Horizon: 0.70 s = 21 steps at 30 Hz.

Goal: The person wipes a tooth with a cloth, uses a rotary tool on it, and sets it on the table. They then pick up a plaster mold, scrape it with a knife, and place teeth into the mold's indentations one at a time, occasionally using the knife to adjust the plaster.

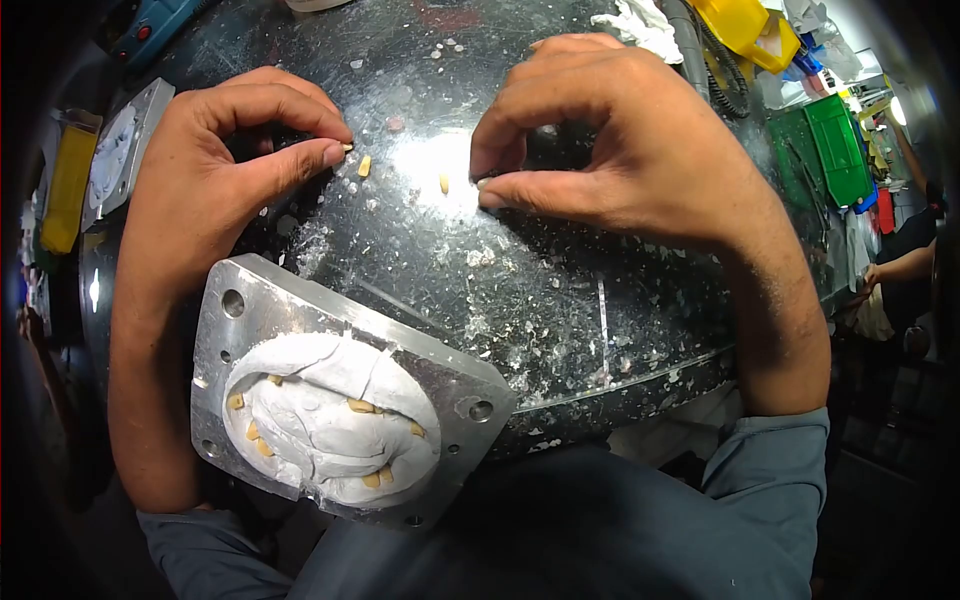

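Nearest the camera, at the counter's front edge, I see a metal flask half lying flat, its lower corner overhanging the edge. White plaster fills its cavity, and several small yellowish teeth sit set in the plaster in a rough arc. Bolt holes show at the corners of the metal plate.

Beyond the flask, the dark speckled counter is scattered with white plaster chips and dust. Grey sleeves cover both forearms near the bottom edge.

Farther up, the left hand rests on the counter with thumb and forefinger pressed together, pinching a tiny yellowish tooth at the fingertips. Two loose teeth lie on the counter between the hands: one just beside the left fingertips, another nearer the right hand. The right hand is also curled, thumb and forefinger closed in a pinch against the counter; something small and pale sits at the fingertips, but I cannot tell what.

At far left, a second flask half with plaster lies by a yellow object. At far right, green bins and yellow containers stand well apart from the hands; another person's arm shows at the right margin.
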Tool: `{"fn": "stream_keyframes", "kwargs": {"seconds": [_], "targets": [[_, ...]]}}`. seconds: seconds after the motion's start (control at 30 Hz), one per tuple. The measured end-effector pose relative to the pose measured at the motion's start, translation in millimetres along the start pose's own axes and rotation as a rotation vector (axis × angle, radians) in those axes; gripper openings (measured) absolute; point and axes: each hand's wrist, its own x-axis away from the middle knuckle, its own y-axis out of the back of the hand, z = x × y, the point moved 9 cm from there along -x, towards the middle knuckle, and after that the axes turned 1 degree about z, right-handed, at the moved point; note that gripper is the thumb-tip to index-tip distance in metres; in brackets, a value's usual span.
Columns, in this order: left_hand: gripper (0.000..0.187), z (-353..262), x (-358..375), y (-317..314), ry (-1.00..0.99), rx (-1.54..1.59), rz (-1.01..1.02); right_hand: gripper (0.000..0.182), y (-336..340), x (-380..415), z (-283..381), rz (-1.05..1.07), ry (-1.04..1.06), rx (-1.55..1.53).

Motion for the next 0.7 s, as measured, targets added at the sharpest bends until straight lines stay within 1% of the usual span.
{"fn": "stream_keyframes", "kwargs": {"seconds": [0.07,0.13,0.27,0.37,0.47,0.57,0.63,0.67,0.7], "targets": [[0.014,-1,0,0,-0.001,-0.005,0.002,0.013,3,0,-4,0.017,-0.036,-0.022],[0.014,0,0,0,0.008,-0.013,0.003,0.015,14,0,9,-0.032,0.141,0.118],[0.014,1,0,1,0.0,-0.021,0.002,0.016,16,-1,10,-0.042,0.146,0.09],[0.014,2,0,0,0.027,-0.014,0.007,0.016,7,-1,14,-0.009,0.154,0.096],[0.015,0,0,0,-0.011,-0.009,0.001,0.016,4,1,11,-0.052,0.192,0.112],[0.015,1,0,0,0.016,0.01,0.004,0.017,1,0,9,-0.008,0.16,0.08],[0.015,1,0,-1,0.014,0.007,0.005,0.017,-4,0,-14,0.026,-0.144,-0.391],[0.015,1,0,-1,0.015,0.009,0.007,0.016,-2,1,-17,-0.004,-0.244,-0.48],[0.015,1,0,-1,0.01,0.002,0.001,0.016,1,-1,-17,-0.002,-0.245,-0.48]]}}
